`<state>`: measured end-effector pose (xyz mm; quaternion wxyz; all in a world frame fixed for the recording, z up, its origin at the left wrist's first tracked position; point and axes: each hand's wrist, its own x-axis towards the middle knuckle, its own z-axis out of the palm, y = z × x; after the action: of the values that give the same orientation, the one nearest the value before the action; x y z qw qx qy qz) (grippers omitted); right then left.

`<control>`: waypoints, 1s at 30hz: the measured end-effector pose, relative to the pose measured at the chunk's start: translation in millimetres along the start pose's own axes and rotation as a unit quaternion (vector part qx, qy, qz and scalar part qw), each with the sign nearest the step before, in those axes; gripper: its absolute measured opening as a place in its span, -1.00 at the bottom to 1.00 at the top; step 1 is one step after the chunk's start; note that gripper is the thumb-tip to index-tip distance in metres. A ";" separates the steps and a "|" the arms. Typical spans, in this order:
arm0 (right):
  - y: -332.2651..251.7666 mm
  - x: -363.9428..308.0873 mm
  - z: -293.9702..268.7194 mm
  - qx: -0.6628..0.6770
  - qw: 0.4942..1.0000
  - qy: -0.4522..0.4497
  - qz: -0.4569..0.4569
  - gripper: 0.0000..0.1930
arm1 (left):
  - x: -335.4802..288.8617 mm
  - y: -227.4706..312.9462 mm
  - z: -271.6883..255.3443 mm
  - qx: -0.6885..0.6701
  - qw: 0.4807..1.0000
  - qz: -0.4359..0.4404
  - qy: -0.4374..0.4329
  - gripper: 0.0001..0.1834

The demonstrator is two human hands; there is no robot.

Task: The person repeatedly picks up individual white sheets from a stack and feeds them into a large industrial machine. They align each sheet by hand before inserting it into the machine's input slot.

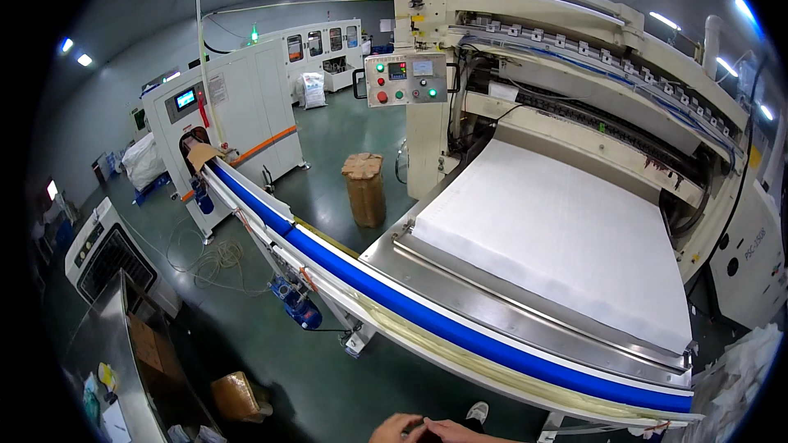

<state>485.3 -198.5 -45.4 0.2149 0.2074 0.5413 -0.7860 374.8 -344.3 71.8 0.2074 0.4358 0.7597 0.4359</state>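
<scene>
both hands sit at the very bottom edge of the head view, close together and partly cut off by the frame; left hand (396,428) and right hand (454,431) seem to pinch a small dark thin object (417,424) between them, too small to tell what it is, and whether the fingers are fully closed on it cannot be told. a white shoe (477,412) shows just behind the hands on the green floor (345,361). above them a long blue conveyor belt (427,320) runs diagonally from a cream cabinet machine (246,107) at left down to the lower right, probably set along the machine edge so it can carry stacks away sideways. just beyond the belt lies a steel table (525,312) with a wide white stack of folded tissue (558,238) coming out of the big cream folding machine (574,57), resting flat where it leaves the rollers. a control panel (406,78) with coloured buttons hangs at standing height. a wrapped brown bundle (365,189) stands upright on the floor, well apart from the hands. a cardboard box (236,394) sits at lower left near a grey cabinet (107,254)
</scene>
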 end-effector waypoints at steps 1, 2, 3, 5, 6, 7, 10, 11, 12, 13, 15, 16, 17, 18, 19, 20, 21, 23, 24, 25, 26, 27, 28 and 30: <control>-13.3 -5.1 5.8 0.006 1.000 0.000 0.012 -0.34 | -8.1 -10.8 6.7 -0.022 1.000 0.009 0.008 -0.74; -26.1 -13.9 11.4 0.013 1.000 0.001 0.026 -0.32 | -9.7 -11.0 5.6 -0.071 0.997 -0.025 0.001 -0.71; -32.1 -16.7 15.1 0.019 0.999 0.000 0.041 -0.29 | -8.9 -11.1 1.3 -0.054 0.998 -0.007 0.001 -0.71; -26.0 -11.7 13.1 0.040 0.998 -0.030 0.039 -0.26 | -0.7 -4.7 -7.0 -0.026 0.999 0.036 0.000 -0.71; -24.3 -9.5 12.8 0.050 0.997 -0.046 0.039 -0.24 | 0.6 -4.3 -7.8 -0.024 0.999 0.038 -0.011 -0.72; -28.7 -7.6 16.8 0.031 0.997 -0.056 0.048 -0.23 | 0.0 -7.3 -8.5 -0.023 0.999 0.032 -0.018 -0.72; -38.4 -5.2 23.0 -0.007 0.996 -0.083 0.033 -0.24 | 0.2 -11.9 -4.8 -0.029 0.999 0.021 -0.029 -0.75; -55.2 -12.6 33.2 0.010 0.998 -0.054 0.036 -0.31 | -2.7 -11.4 -6.5 -0.033 0.999 0.012 -0.021 -0.76; -72.5 -25.0 43.0 0.027 0.999 -0.024 0.039 -0.36 | -5.0 -10.7 -8.3 -0.037 0.999 0.003 -0.014 -0.78; -85.1 -36.3 49.1 0.044 0.998 0.012 0.041 -0.40 | -5.1 -7.0 -8.1 -0.047 0.999 0.012 -0.004 -0.79; -85.8 -37.4 53.2 0.034 0.999 0.029 0.011 -0.32 | -4.7 -1.5 -8.8 -0.068 0.997 0.029 0.016 -0.81; -84.7 -38.8 53.3 0.030 0.999 0.040 -0.003 -0.28 | -4.0 -1.7 -7.2 -0.075 0.997 0.025 0.010 -0.81; -79.1 -36.4 50.2 0.040 0.999 0.031 -0.004 -0.29 | -3.8 -3.2 -5.4 -0.082 0.996 0.021 0.005 -0.81; -70.1 -30.8 44.9 0.049 0.999 0.023 -0.004 -0.30 | -2.8 -4.6 -4.3 -0.088 0.996 0.016 -0.001 -0.81; -69.3 -28.9 44.2 0.059 0.998 0.012 -0.004 -0.31 | -1.1 -6.7 -4.8 -0.086 0.996 0.019 -0.009 -0.81; -68.6 -28.1 44.5 0.076 0.997 0.014 0.000 -0.32 | 0.9 -9.3 -5.7 -0.085 0.996 0.021 -0.017 -0.81; -68.9 -27.4 45.6 0.093 0.995 0.017 0.003 -0.33 | 2.3 -11.0 -6.6 -0.083 0.996 0.024 -0.026 -0.81; -63.9 -23.4 39.5 0.107 0.994 -0.024 0.014 -0.33 | 6.3 -10.9 -6.8 -0.093 0.995 0.021 -0.037 -0.81; -52.7 -16.1 27.7 0.103 0.992 -0.066 0.021 -0.31 | 8.6 -9.6 -6.4 -0.099 0.994 0.021 -0.043 -0.81; -52.3 -14.0 24.4 0.098 0.989 -0.111 0.029 -0.27 | 9.3 -9.3 -7.1 -0.098 0.994 0.015 -0.047 -0.81; -50.8 -13.8 22.9 0.093 0.990 -0.101 0.035 -0.28 | 10.0 -8.8 -7.6 -0.098 0.994 0.009 -0.051 -0.81; -49.7 -14.4 21.7 0.088 0.991 -0.090 0.041 -0.28 | 10.9 -8.4 -7.5 -0.098 0.994 0.003 -0.056 -0.80; -52.4 -15.7 24.1 0.083 0.992 -0.082 0.046 -0.29 | 10.3 -12.2 -6.4 -0.097 0.994 -0.010 -0.056 -0.80; -81.6 -33.5 47.5 0.031 0.999 -0.023 -0.008 -0.38 | 4.2 -24.2 -5.8 -0.089 0.994 -0.043 -0.051 -0.80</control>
<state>462.5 -213.1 51.1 0.2144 0.1913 0.5130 -0.8089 356.9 -349.4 54.7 0.3026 0.4041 0.7241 0.4699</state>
